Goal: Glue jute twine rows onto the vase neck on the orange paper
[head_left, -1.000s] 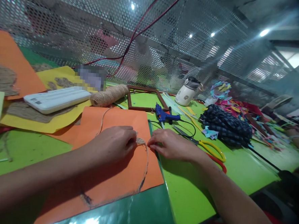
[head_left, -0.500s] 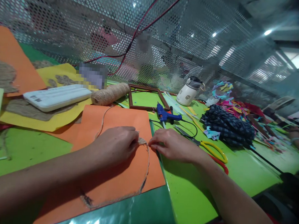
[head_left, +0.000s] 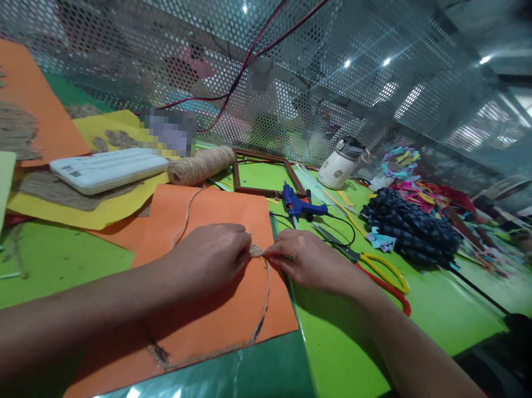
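Observation:
An orange sheet [head_left: 208,327] lies before me, with jute twine [head_left: 267,295] running along its right and lower edges. Over its upper part, a small flat wad of twine [head_left: 257,251] shows between my two hands. My left hand [head_left: 213,250] is closed on the wad's left side, its fingertips partly hidden. The thumb and fingers of my right hand [head_left: 303,256] pinch the twine at the wad's right end. A strand leads up behind my left hand towards the twine roll [head_left: 200,166].
A blue glue gun [head_left: 299,205] and scissors with yellow and red handles [head_left: 385,272] lie right of the sheet. Behind are a brown frame [head_left: 266,193] and a white bottle [head_left: 337,169]. A white device [head_left: 110,170] rests on yellow paper at left; dark checked cloth [head_left: 408,226] lies right.
My right hand has moved slightly left and now meets the twine wad, closing the small gap beside it. My left hand stays at the wad. The whole view has shifted a little.

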Demonstrator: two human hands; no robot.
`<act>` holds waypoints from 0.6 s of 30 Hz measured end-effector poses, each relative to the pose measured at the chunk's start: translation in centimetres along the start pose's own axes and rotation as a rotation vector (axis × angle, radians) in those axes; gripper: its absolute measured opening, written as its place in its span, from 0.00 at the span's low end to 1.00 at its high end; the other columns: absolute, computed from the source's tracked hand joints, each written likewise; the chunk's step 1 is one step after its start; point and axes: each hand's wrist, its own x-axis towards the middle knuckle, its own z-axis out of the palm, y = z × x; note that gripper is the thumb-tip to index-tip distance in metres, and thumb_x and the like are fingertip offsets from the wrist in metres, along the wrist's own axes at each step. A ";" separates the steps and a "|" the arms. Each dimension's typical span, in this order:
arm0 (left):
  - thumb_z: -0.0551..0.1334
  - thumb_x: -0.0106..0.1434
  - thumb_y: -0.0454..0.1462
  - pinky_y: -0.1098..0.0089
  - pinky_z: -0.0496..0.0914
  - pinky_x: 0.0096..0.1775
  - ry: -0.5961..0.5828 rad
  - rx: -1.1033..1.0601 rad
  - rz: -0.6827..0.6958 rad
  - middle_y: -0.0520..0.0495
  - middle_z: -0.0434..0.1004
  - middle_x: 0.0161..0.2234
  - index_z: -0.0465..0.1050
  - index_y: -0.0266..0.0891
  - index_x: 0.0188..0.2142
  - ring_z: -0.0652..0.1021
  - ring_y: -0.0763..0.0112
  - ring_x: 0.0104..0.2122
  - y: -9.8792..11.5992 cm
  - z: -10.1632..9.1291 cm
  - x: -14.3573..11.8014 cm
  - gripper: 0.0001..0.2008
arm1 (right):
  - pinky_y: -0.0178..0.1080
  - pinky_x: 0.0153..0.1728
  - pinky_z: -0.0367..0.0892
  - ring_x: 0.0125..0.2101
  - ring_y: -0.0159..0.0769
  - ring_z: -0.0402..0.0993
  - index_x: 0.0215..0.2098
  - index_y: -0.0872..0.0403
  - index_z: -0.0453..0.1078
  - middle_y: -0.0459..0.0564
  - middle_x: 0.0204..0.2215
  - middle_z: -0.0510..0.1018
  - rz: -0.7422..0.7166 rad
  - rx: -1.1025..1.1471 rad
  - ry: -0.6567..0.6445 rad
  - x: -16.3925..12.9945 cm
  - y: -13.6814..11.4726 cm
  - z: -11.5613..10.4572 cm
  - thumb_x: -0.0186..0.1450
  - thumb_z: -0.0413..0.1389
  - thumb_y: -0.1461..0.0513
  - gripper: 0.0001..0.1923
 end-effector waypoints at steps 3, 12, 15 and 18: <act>0.56 0.69 0.38 0.64 0.53 0.27 -0.005 -0.001 0.013 0.44 0.79 0.31 0.73 0.41 0.29 0.74 0.64 0.29 0.0 -0.1 0.0 0.13 | 0.38 0.34 0.61 0.35 0.37 0.74 0.41 0.54 0.84 0.52 0.34 0.81 0.002 -0.006 0.001 0.0 -0.1 -0.1 0.73 0.58 0.68 0.11; 0.55 0.69 0.38 0.65 0.54 0.28 -0.019 0.015 0.020 0.44 0.78 0.31 0.72 0.41 0.29 0.75 0.63 0.30 -0.3 0.1 0.2 0.13 | 0.38 0.34 0.62 0.35 0.38 0.76 0.42 0.56 0.84 0.55 0.35 0.83 0.015 -0.029 -0.012 0.2 -0.4 -0.1 0.73 0.57 0.67 0.11; 0.55 0.69 0.38 0.64 0.53 0.28 -0.018 0.010 -0.004 0.45 0.78 0.31 0.71 0.41 0.28 0.74 0.64 0.29 -0.1 0.0 0.1 0.13 | 0.38 0.35 0.63 0.35 0.38 0.76 0.40 0.55 0.84 0.54 0.34 0.83 0.022 0.030 0.014 0.0 0.0 -0.1 0.73 0.57 0.67 0.12; 0.55 0.69 0.38 0.64 0.53 0.28 -0.029 0.008 -0.020 0.44 0.77 0.31 0.69 0.41 0.27 0.73 0.64 0.29 0.1 -0.1 0.1 0.13 | 0.37 0.35 0.63 0.34 0.37 0.76 0.39 0.55 0.84 0.53 0.32 0.83 0.013 0.076 0.021 -0.2 0.2 -0.2 0.73 0.57 0.68 0.12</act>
